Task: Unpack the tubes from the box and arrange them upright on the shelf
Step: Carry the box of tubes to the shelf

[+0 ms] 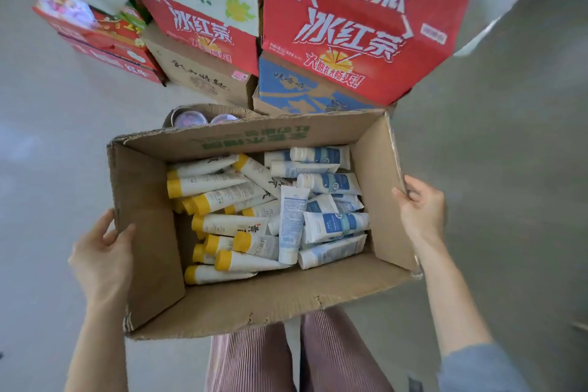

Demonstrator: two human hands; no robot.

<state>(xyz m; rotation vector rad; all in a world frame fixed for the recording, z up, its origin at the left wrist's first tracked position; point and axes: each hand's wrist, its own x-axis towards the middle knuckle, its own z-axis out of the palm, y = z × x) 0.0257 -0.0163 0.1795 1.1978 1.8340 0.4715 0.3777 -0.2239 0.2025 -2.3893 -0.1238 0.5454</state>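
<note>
Hands (pixel 103 251) (pixel 420 210) grip the box (pixel 143 216) of tubes (pixel 270 216) by its sides; grey floor (pixel 47 137); stacked cartons (pixel 359 25) beyond

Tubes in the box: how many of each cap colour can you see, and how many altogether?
Yellow-capped tubes: about 14
White-capped blue-label tubes: about 9
Total: about 23 showing in the box; they lie piled, so more may be hidden underneath.

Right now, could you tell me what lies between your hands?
The open box of tubes, its sides held by left hand and right hand, in the head view.
</note>
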